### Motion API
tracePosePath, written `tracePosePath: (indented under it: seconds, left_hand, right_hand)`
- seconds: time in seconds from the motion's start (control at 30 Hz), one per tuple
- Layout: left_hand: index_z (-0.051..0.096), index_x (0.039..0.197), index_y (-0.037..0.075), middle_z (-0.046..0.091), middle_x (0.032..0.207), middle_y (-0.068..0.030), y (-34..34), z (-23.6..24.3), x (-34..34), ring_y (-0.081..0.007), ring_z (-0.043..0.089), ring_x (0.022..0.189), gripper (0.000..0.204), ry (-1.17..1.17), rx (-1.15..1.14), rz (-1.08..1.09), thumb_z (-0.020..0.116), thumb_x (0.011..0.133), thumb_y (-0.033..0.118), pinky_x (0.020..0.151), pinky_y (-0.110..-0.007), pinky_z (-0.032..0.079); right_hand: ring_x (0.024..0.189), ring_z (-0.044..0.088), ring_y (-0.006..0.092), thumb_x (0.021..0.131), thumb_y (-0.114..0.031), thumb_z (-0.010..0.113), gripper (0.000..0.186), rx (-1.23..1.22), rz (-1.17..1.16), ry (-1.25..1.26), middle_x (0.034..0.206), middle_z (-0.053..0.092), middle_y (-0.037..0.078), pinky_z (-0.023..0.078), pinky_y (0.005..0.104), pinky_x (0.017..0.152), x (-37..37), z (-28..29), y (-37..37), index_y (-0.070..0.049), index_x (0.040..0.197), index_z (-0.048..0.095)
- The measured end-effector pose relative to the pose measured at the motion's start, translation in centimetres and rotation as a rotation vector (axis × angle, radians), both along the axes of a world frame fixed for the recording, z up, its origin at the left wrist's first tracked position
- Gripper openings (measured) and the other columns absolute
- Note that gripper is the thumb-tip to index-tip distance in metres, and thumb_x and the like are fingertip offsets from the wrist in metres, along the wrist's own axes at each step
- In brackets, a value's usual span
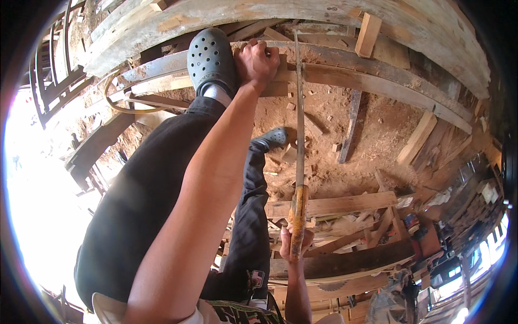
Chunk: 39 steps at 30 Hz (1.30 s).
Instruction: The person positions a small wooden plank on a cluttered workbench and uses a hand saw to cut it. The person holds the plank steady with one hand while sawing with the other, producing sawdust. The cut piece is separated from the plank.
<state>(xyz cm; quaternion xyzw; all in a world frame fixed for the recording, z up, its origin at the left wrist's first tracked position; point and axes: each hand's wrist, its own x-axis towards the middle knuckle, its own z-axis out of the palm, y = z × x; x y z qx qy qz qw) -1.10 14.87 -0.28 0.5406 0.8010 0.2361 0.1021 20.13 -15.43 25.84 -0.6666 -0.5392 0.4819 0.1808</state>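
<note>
My left hand (pixel 256 65) has its fingers curled over a short wooden board (pixel 277 88) on a curved beam (pixel 377 83), right beside my left foot in a grey perforated clog (pixel 210 59), which rests up on that beam. My right hand (pixel 294 240) grips the worn yellowish handle of a long hand saw (pixel 300 135). The thin blade runs straight up the view, crossing the beam just right of my left hand. Whether its teeth are in the wood I cannot tell.
My other clogged foot (pixel 274 137) stands on sawdust-covered ground (pixel 372 135) with wood offcuts. A large pale curved beam (pixel 162 21) spans the top. Crossed planks (pixel 334 202) lie lower down, and cluttered timber and gear fill the right side. A yellow loop (pixel 129 109) lies at left.
</note>
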Motion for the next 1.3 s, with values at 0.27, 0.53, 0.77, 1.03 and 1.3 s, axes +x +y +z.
tracePosePath:
  seconds: [0.27, 0.53, 0.77, 1.03, 1.3]
  left_hand:
    - [0.07, 0.074, 0.004, 0.069, 0.086, -0.0159, -0.1, -0.3, 0.2, -0.0379, 0.067, 0.079, 0.025, 0.032, 0.059, 0.031, 0.064, 0.079, 0.028, 0.074, -0.048, 0.055]
    - [0.071, 0.076, 0.004, 0.069, 0.091, -0.0164, -0.1, 0.1, 0.0, -0.0381, 0.067, 0.081, 0.03, 0.008, -0.016, -0.001, 0.062, 0.081, 0.031, 0.077, -0.048, 0.054]
    - [0.072, 0.08, 0.004, 0.069, 0.092, -0.0169, 0.1, 0.2, 0.0, -0.0381, 0.068, 0.085, 0.032, -0.013, -0.107, 0.03, 0.06, 0.082, 0.033, 0.081, -0.048, 0.054]
    - [0.072, 0.08, 0.003, 0.07, 0.093, -0.0169, -0.1, 0.5, 0.2, -0.0382, 0.068, 0.087, 0.029, -0.019, -0.104, 0.057, 0.061, 0.08, 0.03, 0.084, -0.048, 0.054]
    - [0.069, 0.074, 0.004, 0.068, 0.088, -0.0171, -0.1, -0.1, 0.3, -0.0393, 0.066, 0.081, 0.026, 0.008, 0.017, 0.021, 0.062, 0.079, 0.029, 0.08, -0.05, 0.053]
  right_hand:
    - [0.051, 0.051, 0.0245, 0.086, -0.014, 0.066, 0.013, 0.079, -0.089, 0.018, 0.062, 0.052, 0.006, 0.038, 0.0351, 0.047, -1.2, 0.3, -0.1, -0.005, 0.079, 0.06]
    - [0.053, 0.051, 0.026, 0.087, -0.013, 0.066, 0.012, -0.026, -0.004, -0.025, 0.064, 0.053, 0.007, 0.039, 0.0367, 0.05, -0.4, -1.4, 1.2, -0.005, 0.083, 0.058]
    - [0.045, 0.045, 0.0257, 0.09, -0.024, 0.063, 0.032, -0.066, -0.14, 0.056, 0.054, 0.046, 0.008, 0.033, 0.0369, 0.044, -0.9, -0.9, 1.8, -0.004, 0.069, 0.05]
    - [0.062, 0.055, 0.0202, 0.083, -0.006, 0.069, 0.016, 0.038, 0.084, -0.155, 0.071, 0.057, 0.007, 0.042, 0.0363, 0.057, -0.2, -2.6, 0.3, -0.005, 0.08, 0.054]
    - [0.053, 0.051, 0.0199, 0.084, -0.012, 0.069, 0.021, 0.044, 0.033, -0.109, 0.062, 0.052, 0.006, 0.041, 0.0331, 0.052, -1.1, -1.2, 1.6, -0.005, 0.076, 0.051]
